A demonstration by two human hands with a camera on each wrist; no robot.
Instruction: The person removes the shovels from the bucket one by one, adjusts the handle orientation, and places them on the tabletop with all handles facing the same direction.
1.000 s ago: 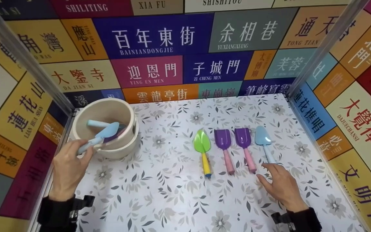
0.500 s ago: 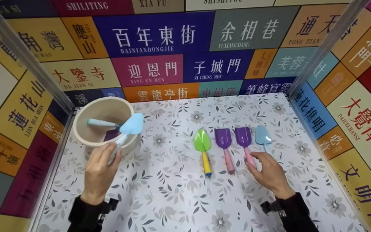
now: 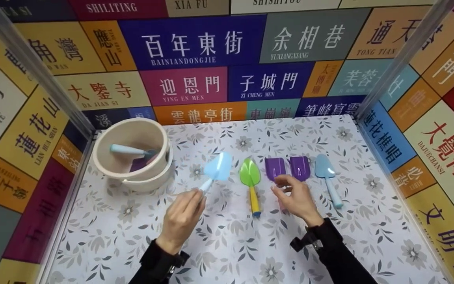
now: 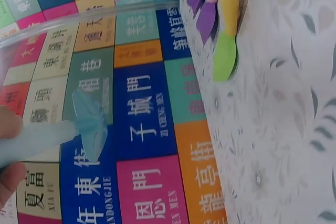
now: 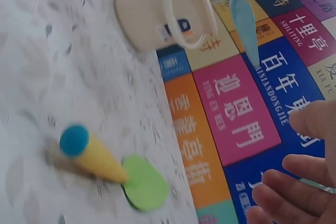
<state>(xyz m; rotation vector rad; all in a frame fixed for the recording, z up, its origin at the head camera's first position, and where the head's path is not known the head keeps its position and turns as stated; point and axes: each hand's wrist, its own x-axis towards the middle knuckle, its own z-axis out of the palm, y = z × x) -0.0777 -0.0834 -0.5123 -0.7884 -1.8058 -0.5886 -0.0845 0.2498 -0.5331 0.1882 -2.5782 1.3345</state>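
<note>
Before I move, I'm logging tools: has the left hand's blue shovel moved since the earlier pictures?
Yes: in the head view, the blue shovel moved right, from the bucket toward the green trowel.

You face the dark blue BAINIANDONGJIE panel [image 3: 191, 43]; touching it, you have the grey YUXIANGXIANG panel [image 3: 313, 37] to its right and the pink YING EN MEN panel [image 3: 183, 85] beneath. Corner posts [image 3: 403, 59] flank it, well apart, and your leaf-and-flower-patterned tabletop [image 3: 219, 244] spreads below it.

"BAINIANDONGJIE" on a blue panel [image 3: 193, 42]
</note>
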